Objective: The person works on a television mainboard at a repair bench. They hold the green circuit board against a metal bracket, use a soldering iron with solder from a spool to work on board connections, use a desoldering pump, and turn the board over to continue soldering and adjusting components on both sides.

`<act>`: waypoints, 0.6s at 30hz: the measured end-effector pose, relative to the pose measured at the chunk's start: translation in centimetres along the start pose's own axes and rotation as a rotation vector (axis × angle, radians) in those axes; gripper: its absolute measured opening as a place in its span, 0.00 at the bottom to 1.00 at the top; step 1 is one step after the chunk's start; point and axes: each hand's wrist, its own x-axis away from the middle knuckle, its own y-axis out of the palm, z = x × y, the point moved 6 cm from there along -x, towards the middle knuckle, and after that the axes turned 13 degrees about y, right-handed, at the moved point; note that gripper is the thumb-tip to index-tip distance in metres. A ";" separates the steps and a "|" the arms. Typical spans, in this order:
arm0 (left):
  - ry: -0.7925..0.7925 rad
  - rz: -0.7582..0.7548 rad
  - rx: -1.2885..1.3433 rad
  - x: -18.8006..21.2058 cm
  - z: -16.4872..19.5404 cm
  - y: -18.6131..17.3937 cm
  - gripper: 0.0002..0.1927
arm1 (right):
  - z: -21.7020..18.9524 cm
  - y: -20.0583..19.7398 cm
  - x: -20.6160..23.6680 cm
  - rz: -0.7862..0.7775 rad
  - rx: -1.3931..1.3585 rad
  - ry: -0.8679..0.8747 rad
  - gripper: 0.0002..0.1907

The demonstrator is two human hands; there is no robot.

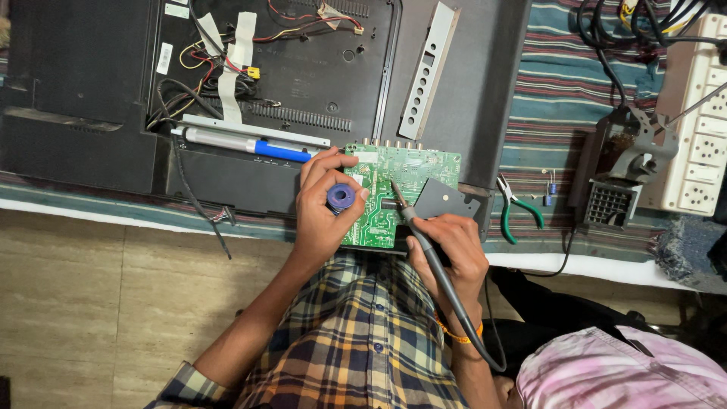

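Soldering iron (424, 241) in right grip (453, 246)

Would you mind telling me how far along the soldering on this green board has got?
Done: the green circuit board lies out on the opened dark panel. In hand: the right hand holds the soldering iron tip on the board, and the left hand holds a blue spool. Left: loose wires remain; the joints are too small to judge.
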 end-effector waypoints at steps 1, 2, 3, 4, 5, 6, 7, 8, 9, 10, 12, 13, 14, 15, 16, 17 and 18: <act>-0.002 0.002 0.003 0.0 0.0 0.0 0.05 | 0.0 0.0 0.0 0.001 -0.001 -0.002 0.13; -0.005 0.003 0.006 0.0 0.0 0.0 0.05 | 0.0 0.1 0.0 0.001 -0.002 -0.002 0.13; -0.005 0.003 0.005 0.0 0.0 0.0 0.05 | -0.1 0.1 0.0 0.000 -0.002 -0.002 0.13; -0.005 0.004 0.004 0.0 0.0 0.0 0.05 | -0.1 0.0 0.0 0.005 -0.003 -0.001 0.13; -0.005 0.004 0.003 0.0 0.0 0.0 0.05 | -0.1 0.0 0.0 0.008 -0.004 -0.001 0.13; -0.002 0.004 0.009 0.1 0.1 0.0 0.05 | -0.1 0.0 0.0 0.011 -0.006 -0.001 0.13; 0.003 0.004 0.015 0.0 0.1 0.0 0.05 | -0.1 0.0 0.0 0.008 -0.013 0.001 0.13; 0.008 0.004 0.021 0.0 0.1 -0.1 0.05 | -0.1 0.0 -0.1 0.004 -0.018 0.002 0.13; 0.005 0.006 0.018 0.1 0.1 -0.1 0.05 | -0.1 0.0 -0.1 -0.001 -0.022 0.005 0.13; 0.004 0.007 0.016 0.1 0.1 -0.1 0.05 | -0.1 0.0 -0.1 0.001 -0.020 0.003 0.13; 0.004 0.008 0.011 0.0 0.0 -0.1 0.05 | -0.2 0.0 -0.2 0.007 -0.016 -0.004 0.13; 0.002 0.008 0.009 0.1 0.0 -0.1 0.05 | -0.2 0.0 -0.2 -0.001 -0.016 -0.003 0.14; 0.000 0.009 0.007 0.1 0.0 0.0 0.05 | -0.2 -0.1 -0.2 -0.008 -0.014 -0.003 0.14; -0.001 0.008 0.010 0.0 0.0 0.0 0.05 | -0.2 -0.1 -0.3 -0.014 -0.013 -0.005 0.14; -0.003 0.007 0.012 0.0 0.0 0.0 0.05 | -0.3 -0.1 -0.3 -0.018 -0.004 -0.011 0.14; -0.004 0.004 0.014 0.0 0.0 0.0 0.05 | -0.3 -0.1 -0.3 -0.022 0.004 -0.017 0.14; -0.001 0.003 0.015 0.0 0.0 0.0 0.05 | -0.3 -0.1 -0.3 -0.026 0.014 -0.024 0.14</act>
